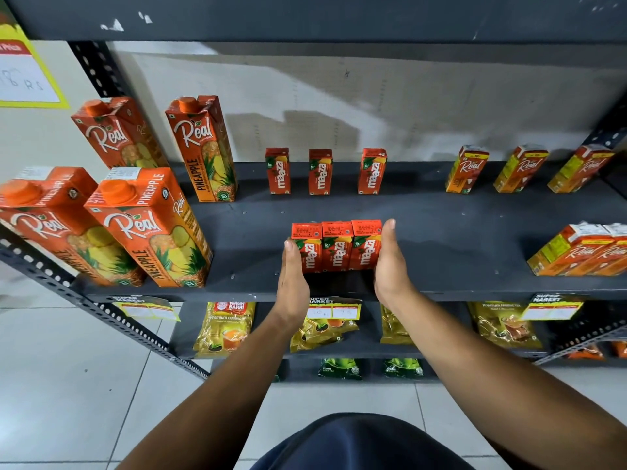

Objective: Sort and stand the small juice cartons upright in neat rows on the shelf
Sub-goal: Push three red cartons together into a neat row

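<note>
Three small orange Maaza cartons (336,245) stand upright side by side near the front of the dark shelf (441,239). My left hand (292,276) lies flat against the left end of this row. My right hand (390,259) presses flat against the right end, so the row is squeezed between both palms. Three more Maaza cartons (320,172) stand spaced apart at the back. Small Real cartons stand at the back right (520,169) and in a front group (583,251) at the right edge.
Tall Real pineapple cartons (149,228) fill the shelf's left part. A perforated metal upright (112,320) runs down the left front. Tea packets (227,329) and price tags (334,308) sit on the shelf below. White tiled floor lies underneath.
</note>
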### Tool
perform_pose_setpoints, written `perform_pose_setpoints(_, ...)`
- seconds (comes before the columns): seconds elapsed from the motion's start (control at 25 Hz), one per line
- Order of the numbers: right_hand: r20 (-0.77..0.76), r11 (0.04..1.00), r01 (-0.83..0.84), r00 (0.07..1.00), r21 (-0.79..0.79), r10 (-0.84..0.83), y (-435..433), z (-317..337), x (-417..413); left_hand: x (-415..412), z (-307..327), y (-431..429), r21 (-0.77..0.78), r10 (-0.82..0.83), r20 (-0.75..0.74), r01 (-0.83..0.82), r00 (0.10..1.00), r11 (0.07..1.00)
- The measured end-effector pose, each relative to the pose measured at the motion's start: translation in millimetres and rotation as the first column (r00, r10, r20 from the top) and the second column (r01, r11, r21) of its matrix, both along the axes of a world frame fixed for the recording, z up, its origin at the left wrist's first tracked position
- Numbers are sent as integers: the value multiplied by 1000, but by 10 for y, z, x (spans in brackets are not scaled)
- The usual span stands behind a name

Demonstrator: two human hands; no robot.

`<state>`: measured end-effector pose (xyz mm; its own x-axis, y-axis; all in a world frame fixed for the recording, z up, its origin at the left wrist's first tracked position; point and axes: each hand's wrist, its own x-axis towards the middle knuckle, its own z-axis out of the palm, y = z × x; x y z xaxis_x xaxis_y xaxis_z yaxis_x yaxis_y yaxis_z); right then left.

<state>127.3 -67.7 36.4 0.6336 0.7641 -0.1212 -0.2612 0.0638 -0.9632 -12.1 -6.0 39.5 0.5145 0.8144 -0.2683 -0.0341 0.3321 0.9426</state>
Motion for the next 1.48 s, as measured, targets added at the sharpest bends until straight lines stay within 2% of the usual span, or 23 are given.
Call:
perform_pose_setpoints(0.16,53,999,-47,997,-5,48,-64,-24,10,-92,93,-57,125,-87,-14,89,996,988)
perform_pose_setpoints(0.24,159,992,-108,980,-59,116,-122,-26,85,-187,83,52,224,-147,-103,167,984,960)
perform_pose_setpoints(0.32,333,964,-155,916,-217,222,-189,22,198,-282,68,256,336,-153,-301,255,941,907)
perform_pose_setpoints(0.4,432,891,-165,827,-423,359,-182,95,307,-289,104,476,381,-142,-430,322,891,867)
perform_pose_setpoints(0.44,423,856,-173,811,-487,404,-155,131,341,-258,130,559,373,-168,-461,362,872,854)
perform_pose_setpoints(0.52,363,841,-185,839,-509,405,-93,170,392,-188,173,629,328,-232,-506,434,831,839)
perform_pose_setpoints(0.8,330,851,-204,858,-484,394,-25,160,397,-61,109,671,257,-279,-404,401,871,879)
perform_pose_setpoints(1.48,341,808,-203,830,-553,442,-66,175,312,-126,10,594,242,-276,-427,403,861,883)
